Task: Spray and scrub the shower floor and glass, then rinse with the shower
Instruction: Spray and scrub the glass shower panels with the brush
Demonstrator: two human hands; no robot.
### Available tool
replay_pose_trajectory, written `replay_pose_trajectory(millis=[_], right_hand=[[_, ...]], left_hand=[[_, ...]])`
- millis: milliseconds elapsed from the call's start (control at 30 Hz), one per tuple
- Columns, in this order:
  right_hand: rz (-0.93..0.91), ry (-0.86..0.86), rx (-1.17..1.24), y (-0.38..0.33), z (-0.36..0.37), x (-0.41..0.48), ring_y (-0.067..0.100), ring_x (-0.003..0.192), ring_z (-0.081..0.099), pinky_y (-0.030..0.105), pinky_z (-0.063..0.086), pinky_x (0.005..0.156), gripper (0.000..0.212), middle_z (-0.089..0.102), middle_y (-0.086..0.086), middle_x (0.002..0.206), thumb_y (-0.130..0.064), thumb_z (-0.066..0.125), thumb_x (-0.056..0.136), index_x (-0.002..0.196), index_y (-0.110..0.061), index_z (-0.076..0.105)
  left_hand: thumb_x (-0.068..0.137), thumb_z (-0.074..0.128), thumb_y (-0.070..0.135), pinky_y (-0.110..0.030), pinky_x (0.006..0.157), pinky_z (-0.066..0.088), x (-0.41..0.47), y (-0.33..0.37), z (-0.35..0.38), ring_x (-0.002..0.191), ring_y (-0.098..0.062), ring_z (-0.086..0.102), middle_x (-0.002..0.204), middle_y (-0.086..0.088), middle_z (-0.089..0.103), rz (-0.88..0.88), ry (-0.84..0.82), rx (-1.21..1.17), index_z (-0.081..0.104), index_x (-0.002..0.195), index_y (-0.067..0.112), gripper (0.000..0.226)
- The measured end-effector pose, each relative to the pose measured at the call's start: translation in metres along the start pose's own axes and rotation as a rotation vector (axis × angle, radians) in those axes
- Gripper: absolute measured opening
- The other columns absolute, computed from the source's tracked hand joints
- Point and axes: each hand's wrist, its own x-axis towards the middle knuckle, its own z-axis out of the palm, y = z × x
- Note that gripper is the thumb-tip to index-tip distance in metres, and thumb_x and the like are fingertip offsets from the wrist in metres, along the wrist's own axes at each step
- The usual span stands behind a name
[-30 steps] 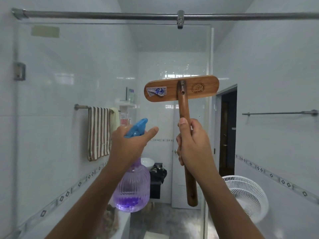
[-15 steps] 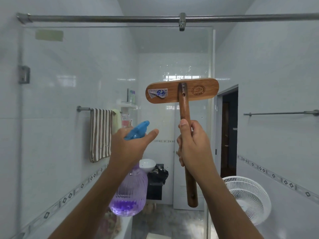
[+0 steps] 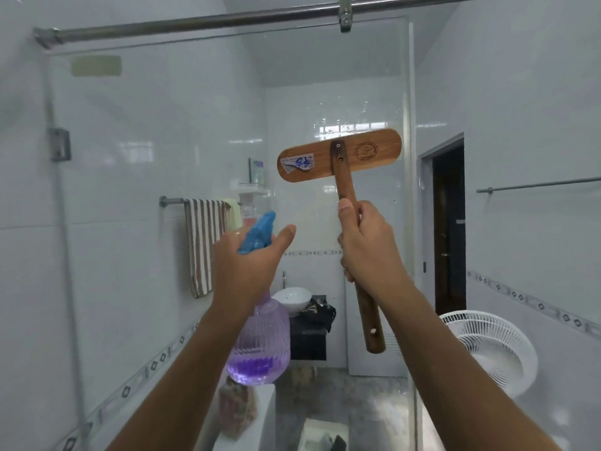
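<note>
We note the left hand (image 3: 247, 265) clamped around the neck of the purple spray bottle (image 3: 260, 346), blue nozzle above the knuckles. Right hand (image 3: 367, 249) grips the wooden scrub brush (image 3: 340, 156) handle, head raised above it, against the shower glass (image 3: 195, 125) ahead of both hands.

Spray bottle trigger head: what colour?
Blue, on the spray bottle with the purple-tinted body, head view.
</note>
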Motion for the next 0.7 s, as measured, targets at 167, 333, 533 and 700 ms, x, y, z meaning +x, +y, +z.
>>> replay_pose_trajectory(millis=[167, 333, 533, 700], right_hand=[[-0.017, -0.062, -0.117, 0.05, 0.021, -0.023, 0.004, 0.049, 0.047, 0.025, 0.045, 0.046, 0.029, 0.049, -0.003, 0.067, -0.052, 0.03, 0.105, 0.102, -0.028, 0.046], [0.178, -0.155, -0.105, 0.094, 0.032, -0.096, 0.002, 0.052, 0.055, 0.015, 0.046, 0.048, 0.043, 0.055, -0.002, 0.07, -0.06, 0.027, 0.094, 0.11, -0.026, 0.047], [-0.002, -0.052, -0.129, 0.024, 0.015, -0.002, 0.011, 0.057, 0.051, 0.029, 0.053, 0.05, 0.031, 0.051, 0.0, 0.073, -0.049, 0.028, 0.107, 0.109, -0.023, 0.045], [0.008, -0.033, -0.125, 0.014, 0.006, 0.027, 0.011, 0.06, 0.053, 0.026, 0.047, 0.046, 0.036, 0.053, 0.001, 0.077, -0.051, 0.026, 0.107, 0.115, -0.021, 0.046]], left_hand=[[0.087, 0.074, 0.039, -0.022, 0.047, 0.046, -0.001, -0.007, -0.003, 0.046, -0.011, 0.053, 0.06, -0.011, 0.06, 0.007, 0.048, -0.01, 0.063, 0.071, 0.015, 0.031], [0.087, 0.072, 0.036, -0.01, 0.045, 0.046, -0.006, -0.017, -0.006, 0.05, -0.008, 0.06, 0.06, 0.0, 0.063, 0.005, 0.059, 0.009, 0.064, 0.075, 0.013, 0.027], [0.09, 0.071, 0.036, -0.01, 0.044, 0.044, -0.004, -0.015, -0.005, 0.048, -0.011, 0.057, 0.064, -0.009, 0.061, -0.023, 0.064, 0.025, 0.065, 0.081, 0.011, 0.027], [0.091, 0.07, 0.036, -0.015, 0.047, 0.045, 0.003, -0.01, -0.003, 0.052, -0.018, 0.056, 0.07, -0.017, 0.064, -0.046, 0.056, 0.04, 0.06, 0.072, 0.018, 0.028]])
